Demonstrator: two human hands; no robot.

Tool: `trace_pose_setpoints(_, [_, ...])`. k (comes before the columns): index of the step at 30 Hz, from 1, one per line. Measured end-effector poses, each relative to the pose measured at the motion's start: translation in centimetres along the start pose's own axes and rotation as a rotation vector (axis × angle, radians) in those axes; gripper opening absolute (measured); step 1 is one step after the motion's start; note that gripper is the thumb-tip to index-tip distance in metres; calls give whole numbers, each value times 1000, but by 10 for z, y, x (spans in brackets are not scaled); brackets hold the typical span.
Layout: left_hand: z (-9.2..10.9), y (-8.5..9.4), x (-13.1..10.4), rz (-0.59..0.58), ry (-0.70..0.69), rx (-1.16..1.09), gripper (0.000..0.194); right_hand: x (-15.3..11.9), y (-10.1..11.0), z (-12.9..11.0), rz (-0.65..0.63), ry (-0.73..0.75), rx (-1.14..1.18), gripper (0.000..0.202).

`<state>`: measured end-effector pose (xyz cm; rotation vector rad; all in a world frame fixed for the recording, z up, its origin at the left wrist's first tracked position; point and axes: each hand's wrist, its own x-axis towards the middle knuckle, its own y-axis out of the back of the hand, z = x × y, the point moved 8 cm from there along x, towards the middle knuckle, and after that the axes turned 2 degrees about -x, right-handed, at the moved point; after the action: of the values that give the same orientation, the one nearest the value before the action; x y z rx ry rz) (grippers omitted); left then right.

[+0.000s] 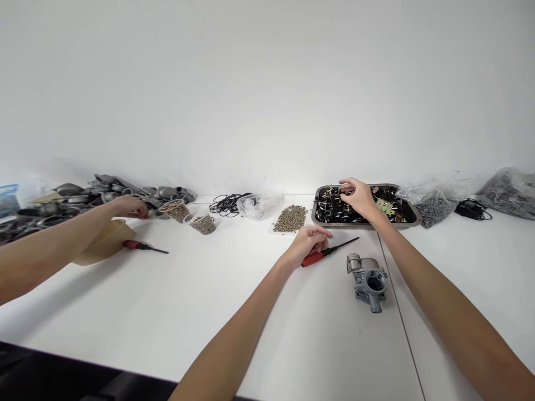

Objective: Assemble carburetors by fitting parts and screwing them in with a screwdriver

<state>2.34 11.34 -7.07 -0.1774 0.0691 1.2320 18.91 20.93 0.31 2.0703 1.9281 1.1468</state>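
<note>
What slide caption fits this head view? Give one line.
Right hand reaches into parts tray; left hand rests on red screwdriver.

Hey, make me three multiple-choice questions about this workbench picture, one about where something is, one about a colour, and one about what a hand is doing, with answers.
1. Where does the metal carburetor body lie?
A. Inside the tray
B. On the white table, nearer the person than the red-handled screwdriver
C. Among the heap of grey castings

2. What colour is the handle of the screwdriver by the left hand?
A. Red
B. Yellow
C. Blue

3. What is the right hand doing?
A. Resting flat on the bare table
B. Gripping the carburetor body
C. Reaching into the tray of small black parts

Answers: 1 B, it sits on the bare table just below the screwdriver. 2 A, the handle is plainly red. 3 C, its fingers are over the parts in the tray.
</note>
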Motion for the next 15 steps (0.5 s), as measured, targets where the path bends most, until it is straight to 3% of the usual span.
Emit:
trace_pose_setpoints(4, [7, 1, -1, 18, -43, -23, 22, 2, 20, -14, -67, 22, 118, 43])
trace_pose_setpoints(8, [27, 12, -5, 130, -192, -85, 29, -2, 25, -47, -167, 85, 170, 39])
trace_pose_setpoints(12, [48, 19, -15, 231, -319, -170, 44, -17, 3, -87, -333, 164, 81, 33])
trace_pose_setpoints(15, [55, 19, -19, 239, -345, -235, 52, -31, -18, -111, -454, 217, -52, 33])
